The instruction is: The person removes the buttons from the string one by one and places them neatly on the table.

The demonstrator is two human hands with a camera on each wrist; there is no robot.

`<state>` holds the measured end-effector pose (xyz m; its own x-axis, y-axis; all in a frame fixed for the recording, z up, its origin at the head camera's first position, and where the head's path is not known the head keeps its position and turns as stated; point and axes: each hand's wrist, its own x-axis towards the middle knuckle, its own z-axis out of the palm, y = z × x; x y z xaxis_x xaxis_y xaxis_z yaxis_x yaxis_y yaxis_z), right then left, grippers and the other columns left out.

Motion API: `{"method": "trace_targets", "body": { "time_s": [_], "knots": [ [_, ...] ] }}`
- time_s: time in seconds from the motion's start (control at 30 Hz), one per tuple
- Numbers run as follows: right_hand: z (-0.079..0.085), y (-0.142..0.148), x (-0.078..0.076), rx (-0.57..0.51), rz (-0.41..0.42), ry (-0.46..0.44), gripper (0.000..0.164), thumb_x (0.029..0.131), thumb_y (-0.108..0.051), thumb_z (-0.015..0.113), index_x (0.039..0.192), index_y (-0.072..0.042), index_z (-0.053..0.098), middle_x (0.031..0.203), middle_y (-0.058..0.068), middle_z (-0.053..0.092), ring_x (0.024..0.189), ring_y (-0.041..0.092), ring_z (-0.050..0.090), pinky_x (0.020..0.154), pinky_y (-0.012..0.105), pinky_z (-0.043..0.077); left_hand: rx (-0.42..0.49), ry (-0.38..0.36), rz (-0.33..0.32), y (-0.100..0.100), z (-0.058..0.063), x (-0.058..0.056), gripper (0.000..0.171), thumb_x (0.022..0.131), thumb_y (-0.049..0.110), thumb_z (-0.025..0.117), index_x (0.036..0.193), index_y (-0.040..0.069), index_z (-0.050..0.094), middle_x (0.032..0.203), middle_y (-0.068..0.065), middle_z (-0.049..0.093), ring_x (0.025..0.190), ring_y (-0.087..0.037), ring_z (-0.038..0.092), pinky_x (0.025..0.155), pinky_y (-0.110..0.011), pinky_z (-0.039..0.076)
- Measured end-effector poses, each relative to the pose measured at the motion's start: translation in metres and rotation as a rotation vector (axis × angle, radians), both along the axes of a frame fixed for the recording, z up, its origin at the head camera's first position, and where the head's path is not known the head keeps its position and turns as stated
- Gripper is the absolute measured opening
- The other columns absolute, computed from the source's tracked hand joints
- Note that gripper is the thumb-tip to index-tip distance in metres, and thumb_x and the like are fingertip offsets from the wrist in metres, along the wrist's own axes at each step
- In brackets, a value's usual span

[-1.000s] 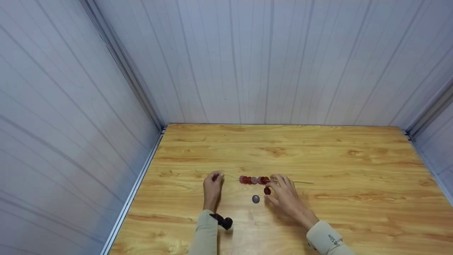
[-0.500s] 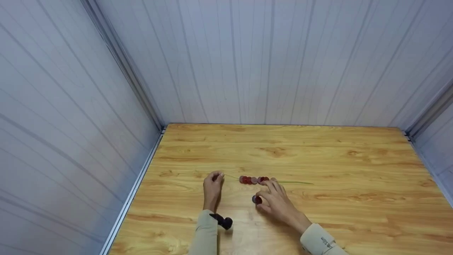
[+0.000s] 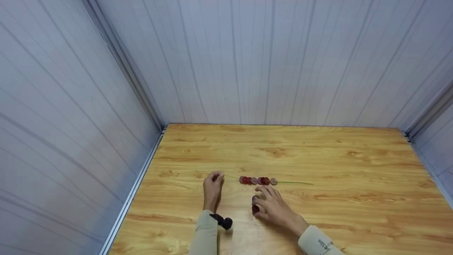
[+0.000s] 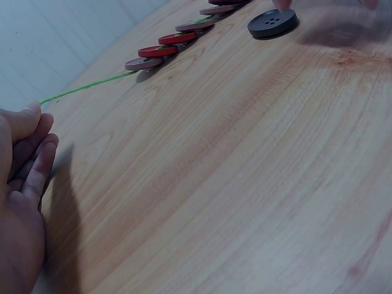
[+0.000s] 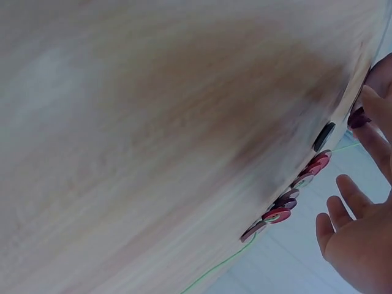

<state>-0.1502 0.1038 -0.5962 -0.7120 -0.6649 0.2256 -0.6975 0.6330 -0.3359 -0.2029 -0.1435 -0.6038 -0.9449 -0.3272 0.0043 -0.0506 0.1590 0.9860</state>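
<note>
My left hand (image 3: pixel 212 187) pinches the end of a green string (image 4: pixel 86 90) between thumb and fingertips. Several buttons (image 3: pixel 245 180), red, dark red and dusky pink, are threaded on this string in an overlapping row. Its other end trails off to the right on the table. My right hand (image 3: pixel 275 209) holds a loose dark red button (image 5: pixel 358 118) between thumb and finger, with the other fingers spread. A dark grey button (image 4: pixel 272 24) with several holes lies flat on the table, partly hidden by the right hand's fingers in the head view.
The wood-patterned table (image 3: pixel 354 166) is bordered by pale panel walls (image 3: pixel 226 63) at the back and both sides. A black wrist camera (image 3: pixel 224 222) sticks out from the left sleeve over the table.
My right hand has moved left and toward me with the dark red button, away from the threaded row and past the grey button. The left hand and the string stay where they were.
</note>
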Motion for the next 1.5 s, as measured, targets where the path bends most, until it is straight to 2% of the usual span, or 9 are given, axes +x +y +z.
{"method": "trace_targets", "body": {
  "time_s": [0.1, 0.2, 0.37, 0.6, 0.87, 1.1, 1.27, 1.5],
  "knots": [
    [-0.002, 0.0, 0.0, 0.018, 0.014, 0.005, 0.027, 0.081, -0.037, 0.074, 0.102, -0.02, 0.068, 0.135, 0.013, 0.046, 0.129, 0.031, 0.035, 0.102, 0.053, 0.032, 0.003, -0.007, 0.01, -0.001, -0.004, -0.002, 0.014, 0.092, 0.005, 0.062, 0.096, -0.007, 0.066, 0.093, -0.021, 0.065, 0.084, -0.026, 0.059, 0.072, -0.027, 0.048],
    [-0.004, -0.001, 0.001, 0.024, 0.023, 0.018, 0.027, 0.081, -0.036, 0.075, 0.101, -0.02, 0.068, 0.135, 0.014, 0.047, 0.128, 0.034, 0.036, 0.1, 0.053, 0.033, 0.004, -0.01, 0.019, -0.003, -0.018, -0.008, 0.013, 0.092, 0.009, 0.063, 0.096, -0.003, 0.067, 0.093, -0.018, 0.066, 0.085, -0.024, 0.06, 0.072, -0.027, 0.048],
    [-0.005, -0.001, 0.001, 0.058, 0.02, 0.006, 0.027, 0.082, -0.037, 0.074, 0.103, -0.021, 0.068, 0.137, 0.013, 0.046, 0.128, 0.032, 0.037, 0.099, 0.053, 0.034, 0.043, 0.0, 0.009, -0.004, -0.025, -0.009, 0.013, 0.092, 0.013, 0.064, 0.095, 0.001, 0.068, 0.094, -0.015, 0.067, 0.086, -0.023, 0.061, 0.075, -0.029, 0.049],
    [-0.006, -0.002, 0.001, 0.068, 0.025, 0.02, 0.028, 0.082, -0.038, 0.073, 0.103, -0.021, 0.067, 0.136, 0.013, 0.046, 0.126, 0.032, 0.038, 0.098, 0.053, 0.035, 0.019, 0.002, 0.019, -0.004, -0.023, -0.008, 0.014, 0.092, 0.013, 0.064, 0.094, 0.0, 0.068, 0.092, -0.012, 0.067, 0.083, -0.018, 0.06, 0.074, -0.026, 0.048],
    [-0.006, -0.002, 0.001, 0.046, 0.037, 0.059, 0.027, 0.081, -0.035, 0.075, 0.102, -0.019, 0.068, 0.133, 0.013, 0.048, 0.124, 0.032, 0.04, 0.094, 0.052, 0.037, 0.02, -0.01, 0.005, -0.003, -0.017, -0.009, 0.016, 0.093, 0.007, 0.061, 0.098, -0.008, 0.066, 0.096, -0.022, 0.066, 0.09, -0.032, 0.061, 0.075, -0.03, 0.048],
    [-0.004, -0.003, 0.001, 0.055, 0.037, 0.052, 0.025, 0.082, -0.033, 0.074, 0.101, -0.019, 0.068, 0.133, 0.014, 0.049, 0.124, 0.032, 0.04, 0.095, 0.051, 0.036, 0.03, -0.011, 0.022, -0.004, -0.023, -0.01, 0.014, 0.092, 0.013, 0.064, 0.096, 0.0, 0.068, 0.094, -0.013, 0.067, 0.085, -0.019, 0.06, 0.075, -0.027, 0.049],
    [-0.001, -0.003, 0.001, 0.015, 0.027, 0.032, 0.024, 0.083, -0.033, 0.073, 0.102, -0.019, 0.067, 0.133, 0.013, 0.05, 0.125, 0.031, 0.04, 0.097, 0.051, 0.037, 0.058, 0.0, 0.01, -0.004, -0.023, -0.008, 0.013, 0.092, 0.012, 0.063, 0.095, 0.0, 0.068, 0.093, -0.013, 0.066, 0.084, -0.018, 0.06, 0.076, -0.029, 0.05],
    [0.003, 0.004, -0.006, -0.086, -0.059, -0.01, 0.02, 0.088, -0.028, 0.07, 0.105, -0.017, 0.068, 0.132, 0.013, 0.051, 0.125, 0.03, 0.04, 0.102, 0.055, 0.033, 0.049, 0.007, 0.002, -0.005, -0.024, -0.008, 0.016, 0.093, 0.013, 0.063, 0.098, -0.001, 0.067, 0.095, -0.016, 0.067, 0.083, -0.018, 0.06, 0.075, -0.028, 0.051]
  ]
}}
